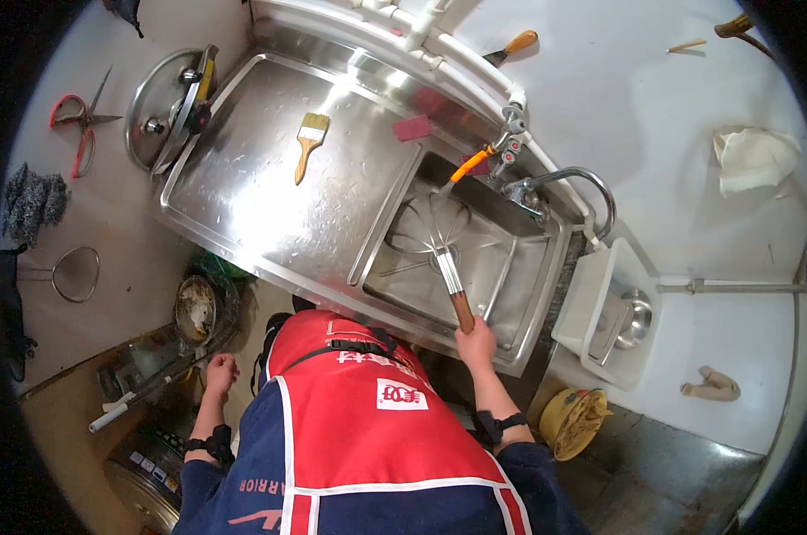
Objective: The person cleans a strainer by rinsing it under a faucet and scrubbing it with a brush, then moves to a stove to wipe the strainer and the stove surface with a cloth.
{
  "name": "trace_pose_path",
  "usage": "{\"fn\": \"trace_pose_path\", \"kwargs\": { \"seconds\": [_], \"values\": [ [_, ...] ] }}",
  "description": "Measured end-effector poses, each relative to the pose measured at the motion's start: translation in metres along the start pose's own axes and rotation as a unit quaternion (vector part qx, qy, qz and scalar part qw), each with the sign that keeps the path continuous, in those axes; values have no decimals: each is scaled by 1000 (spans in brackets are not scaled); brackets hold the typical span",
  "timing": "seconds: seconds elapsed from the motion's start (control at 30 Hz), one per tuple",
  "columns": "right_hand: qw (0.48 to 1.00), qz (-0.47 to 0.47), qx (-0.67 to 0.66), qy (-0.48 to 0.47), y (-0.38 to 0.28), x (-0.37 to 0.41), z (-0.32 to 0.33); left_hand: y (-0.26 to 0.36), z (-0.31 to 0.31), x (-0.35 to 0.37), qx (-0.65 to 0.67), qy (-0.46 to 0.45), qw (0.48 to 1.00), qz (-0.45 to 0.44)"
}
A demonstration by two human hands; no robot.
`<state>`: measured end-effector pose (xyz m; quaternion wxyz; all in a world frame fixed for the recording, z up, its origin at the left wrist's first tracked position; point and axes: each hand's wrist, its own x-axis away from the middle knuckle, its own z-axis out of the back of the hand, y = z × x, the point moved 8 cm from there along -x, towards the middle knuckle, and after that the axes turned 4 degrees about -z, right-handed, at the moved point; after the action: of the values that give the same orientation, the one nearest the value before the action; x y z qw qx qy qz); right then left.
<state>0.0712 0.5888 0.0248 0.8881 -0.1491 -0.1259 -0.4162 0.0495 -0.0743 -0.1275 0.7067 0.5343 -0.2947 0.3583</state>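
My right hand (476, 342) is closed round the brown wooden handle of a large wire whisk (446, 260). The whisk's wire loops spread over the steel sink basin (521, 312), near the orange hose end (471, 165) on the tap. My left hand (221, 374) hangs beside the red apron, left of the body, with its fingers curled; whether it holds anything cannot be made out. A brush with a wooden handle (303, 164) and pale bristles lies on the steel drainboard (243, 152).
Pot lids (160, 120) lean at the drainboard's left edge. Scissors (86, 120) and a small strainer (75, 274) hang on the left. A curved tap (590, 176) stands behind the sink. Right of it are a white bin (590, 290) and a yellow bucket (553, 428).
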Motion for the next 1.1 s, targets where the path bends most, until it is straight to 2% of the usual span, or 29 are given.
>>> {"fn": "trace_pose_path", "kwargs": {
  "seconds": [0.37, 0.57, 0.7, 0.8, 0.87, 1.0, 1.07, 1.1],
  "values": [
    [995, -8, -102, 24, 24, 29, -3, -1, 1, -8, -25, -15, 1000, -3],
    [986, -52, -151, 38, 15, 16, -14, 12, -2, -10, 2, -18, 1000, 2],
    [982, -41, -181, 40, -7, 0, -21, 17, -3, -11, 2, -22, 1000, -11],
    [982, -47, -181, 29, -25, -3, -21, 24, -6, -6, -8, -15, 1000, -12],
    [975, -85, -204, 0, -23, -6, -32, 26, -6, -6, -11, -5, 1000, -7],
    [972, -73, -226, 2, -13, -11, -44, 21, -7, -13, -7, -11, 1000, -12],
    [950, -69, -305, -23, -2, -11, -48, 18, -4, -17, -7, -8, 1000, -15],
    [950, -70, -302, -25, -3, -7, -37, 17, -2, -19, -17, -8, 1000, -16]
  ]
}}
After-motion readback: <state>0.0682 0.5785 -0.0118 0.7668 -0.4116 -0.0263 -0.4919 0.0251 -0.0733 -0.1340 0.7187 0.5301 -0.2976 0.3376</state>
